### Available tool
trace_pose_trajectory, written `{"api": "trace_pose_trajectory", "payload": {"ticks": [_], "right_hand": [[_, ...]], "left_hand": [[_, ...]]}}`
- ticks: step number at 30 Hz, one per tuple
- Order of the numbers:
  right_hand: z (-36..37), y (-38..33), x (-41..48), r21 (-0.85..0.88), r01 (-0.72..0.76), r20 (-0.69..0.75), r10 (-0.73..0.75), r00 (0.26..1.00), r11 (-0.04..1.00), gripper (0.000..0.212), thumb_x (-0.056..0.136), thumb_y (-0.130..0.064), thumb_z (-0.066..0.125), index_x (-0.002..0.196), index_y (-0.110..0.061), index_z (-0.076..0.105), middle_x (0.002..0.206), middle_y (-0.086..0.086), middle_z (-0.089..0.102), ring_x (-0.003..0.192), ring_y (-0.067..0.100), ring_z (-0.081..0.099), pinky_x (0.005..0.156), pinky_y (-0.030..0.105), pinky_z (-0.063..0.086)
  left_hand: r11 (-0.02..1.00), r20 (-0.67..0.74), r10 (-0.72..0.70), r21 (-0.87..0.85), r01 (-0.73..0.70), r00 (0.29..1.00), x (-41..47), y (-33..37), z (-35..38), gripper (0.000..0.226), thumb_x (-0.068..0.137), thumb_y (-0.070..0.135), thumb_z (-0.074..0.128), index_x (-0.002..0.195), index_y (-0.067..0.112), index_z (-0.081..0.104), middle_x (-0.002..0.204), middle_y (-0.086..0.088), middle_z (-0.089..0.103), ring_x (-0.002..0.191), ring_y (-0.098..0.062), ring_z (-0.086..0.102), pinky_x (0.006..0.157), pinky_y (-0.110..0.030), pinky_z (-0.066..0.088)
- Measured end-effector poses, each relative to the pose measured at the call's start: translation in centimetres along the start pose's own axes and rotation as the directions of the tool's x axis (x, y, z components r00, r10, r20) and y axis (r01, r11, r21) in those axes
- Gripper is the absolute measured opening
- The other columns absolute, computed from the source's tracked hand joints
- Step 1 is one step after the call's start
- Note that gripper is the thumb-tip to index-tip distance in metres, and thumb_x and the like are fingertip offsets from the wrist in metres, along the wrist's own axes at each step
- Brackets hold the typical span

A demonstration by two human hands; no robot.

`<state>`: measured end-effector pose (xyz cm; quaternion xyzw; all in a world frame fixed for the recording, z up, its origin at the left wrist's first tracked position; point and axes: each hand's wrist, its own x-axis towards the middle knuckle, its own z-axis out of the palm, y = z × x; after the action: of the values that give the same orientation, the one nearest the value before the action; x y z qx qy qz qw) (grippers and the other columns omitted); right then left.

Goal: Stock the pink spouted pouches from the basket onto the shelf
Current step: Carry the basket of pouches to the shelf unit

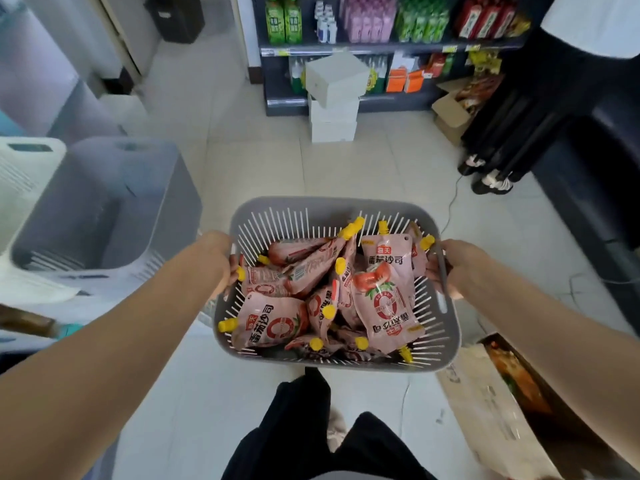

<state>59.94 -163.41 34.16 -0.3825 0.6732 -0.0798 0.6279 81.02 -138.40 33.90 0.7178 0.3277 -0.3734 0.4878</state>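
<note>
I hold a grey slatted basket (322,207) in front of me, above the tiled floor. My left hand (221,259) grips its left rim and my right hand (457,265) grips its right rim. Several pink spouted pouches (386,292) with yellow caps lie jumbled inside, printed with a tomato picture and red lettering. The dark shelf (381,50) stands across the room at the top of the view, stocked with green bottles, pink packs and red packs.
A stack of white boxes (334,98) sits before the shelf. Grey and white bins (104,202) stand at left. An open cardboard box (453,112) and another person's dark legs (502,140) are at right. A carton (491,403) lies at lower right.
</note>
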Motion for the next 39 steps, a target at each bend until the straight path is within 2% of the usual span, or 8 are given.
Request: {"api": "trace_pose_trajectory", "payload": {"ticks": [8,12,15,22,27,31,37,39], "right_hand": [[7.0,-11.5,8.1,-0.006,-0.067,-0.032,0.067,0.997,0.998,0.030,0.094,-0.017,0.043,0.064,-0.014,0.048,0.031,-0.003,0.046,0.041,0.012,0.046,0.045,0.012,0.036],[10.0,-17.0,12.0,0.016,-0.098,-0.017,0.098,0.995,0.995,0.032,0.092,-0.015,0.038,0.061,-0.016,0.043,0.039,-0.002,0.045,0.046,0.013,0.043,0.049,0.014,0.031],[12.2,-21.7,15.3,0.013,-0.104,-0.014,0.104,0.995,0.995,0.033,0.090,-0.013,0.037,0.058,-0.017,0.041,0.032,-0.003,0.042,0.044,0.013,0.041,0.052,0.018,0.031],[17.4,-34.6,23.8,0.006,-0.090,0.019,0.090,0.996,0.996,0.034,0.093,-0.012,0.037,0.060,-0.015,0.042,0.029,-0.002,0.043,0.040,0.012,0.043,0.050,0.016,0.027],[21.9,-43.6,29.3,0.008,-0.033,0.039,0.033,0.999,0.999,0.031,0.094,-0.013,0.039,0.063,-0.015,0.042,0.029,-0.001,0.045,0.023,0.010,0.042,0.046,0.013,0.029],[25.9,-50.3,32.9,-0.011,0.002,0.051,-0.001,0.999,1.000,0.031,0.091,-0.011,0.037,0.060,-0.017,0.037,0.025,-0.003,0.038,0.018,0.010,0.034,0.039,0.003,0.022],[31.8,-59.2,37.5,-0.097,-0.028,0.011,0.029,1.000,0.995,0.035,0.094,-0.014,0.037,0.059,-0.018,0.036,0.024,-0.003,0.038,0.034,0.012,0.038,0.048,0.019,0.018],[33.9,-62.2,39.2,-0.129,-0.050,0.012,0.052,0.999,0.990,0.035,0.094,-0.016,0.037,0.059,-0.018,0.038,0.025,-0.003,0.041,0.024,0.011,0.040,0.048,0.017,0.020]], "left_hand": [[1.000,-0.010,0.010,0.020,-0.009,1.000,5.4,15.1,8.8,0.032,0.089,0.021,0.048,0.059,0.012,0.044,0.056,-0.002,0.048,0.046,-0.013,0.037,0.051,-0.022,0.033],[0.996,-0.006,0.070,0.057,-0.070,0.997,6.0,22.2,13.2,0.033,0.092,0.020,0.045,0.060,0.011,0.044,0.039,-0.002,0.047,0.043,-0.011,0.037,0.049,-0.021,0.032],[0.996,-0.032,0.078,0.049,-0.077,0.996,7.2,27.5,16.7,0.031,0.092,0.018,0.044,0.062,0.011,0.042,0.057,-0.002,0.046,0.048,-0.013,0.038,0.051,-0.021,0.033],[0.999,-0.023,0.050,0.020,-0.049,0.998,11.6,39.3,25.0,0.031,0.093,0.016,0.042,0.063,0.009,0.042,0.059,-0.004,0.047,0.049,-0.014,0.038,0.053,-0.024,0.034],[1.000,0.026,0.011,-0.007,-0.011,1.000,14.7,46.5,29.3,0.034,0.092,0.019,0.040,0.059,0.012,0.043,0.027,-0.002,0.045,0.030,-0.012,0.039,0.050,-0.021,0.033],[0.998,0.026,-0.030,-0.058,0.032,0.999,17.4,52.9,32.9,0.035,0.092,0.022,0.040,0.058,0.015,0.044,0.052,0.003,0.050,0.044,-0.009,0.041,0.045,-0.019,0.032],[0.999,-0.042,-0.037,-0.037,0.036,0.998,21.0,63.5,37.8,0.032,0.091,0.022,0.043,0.060,0.015,0.043,0.056,0.003,0.045,0.044,-0.010,0.038,0.047,-0.019,0.031],[0.999,-0.031,-0.049,-0.012,0.049,0.998,22.0,67.1,39.4,0.032,0.093,0.024,0.042,0.062,0.014,0.043,0.057,0.003,0.046,0.041,-0.011,0.040,0.044,-0.019,0.032]]}}
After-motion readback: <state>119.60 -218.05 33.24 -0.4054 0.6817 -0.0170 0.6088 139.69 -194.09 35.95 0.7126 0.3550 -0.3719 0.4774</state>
